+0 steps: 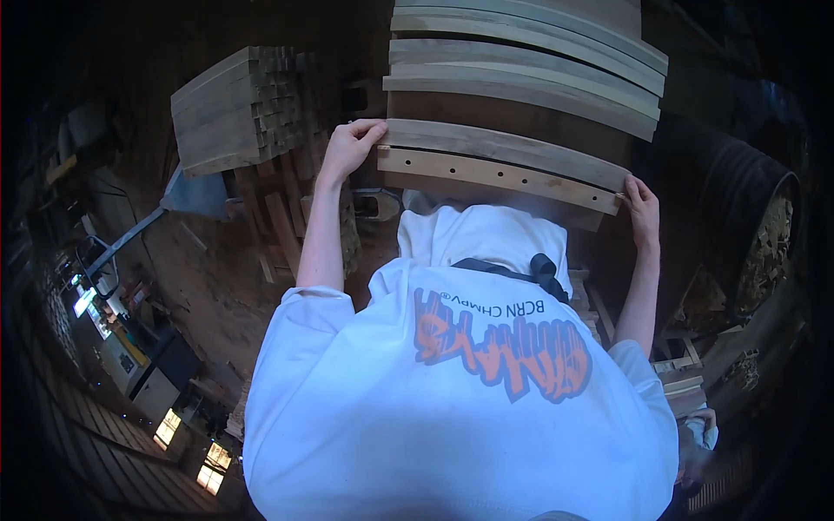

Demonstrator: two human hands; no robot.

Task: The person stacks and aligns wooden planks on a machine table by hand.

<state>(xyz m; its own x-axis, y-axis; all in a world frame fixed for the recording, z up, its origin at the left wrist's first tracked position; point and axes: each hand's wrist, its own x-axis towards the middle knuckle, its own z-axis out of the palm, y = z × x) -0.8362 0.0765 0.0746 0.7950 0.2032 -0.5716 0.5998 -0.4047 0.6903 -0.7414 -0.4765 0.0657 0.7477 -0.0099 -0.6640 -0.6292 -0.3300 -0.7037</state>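
Observation:
My left hand (352, 148) grips the left end of a long, slightly curved wooden board (499, 174) that has a row of small holes along its face. At the board's right end, my right hand (643, 213) is closed on it. A second plain board (504, 143) lies right against the far side of the held one; my left fingers curl over its end too. Both sit at the near edge of a stack of similar curved boards (521, 61). My white T-shirt with orange lettering fills the lower middle.
A bundle of square wooden sticks (234, 108) stands at the upper left, with loose offcuts below it. A dark barrel (764, 243) with wood scraps is at the right. Dirt floor and machines lie to the lower left.

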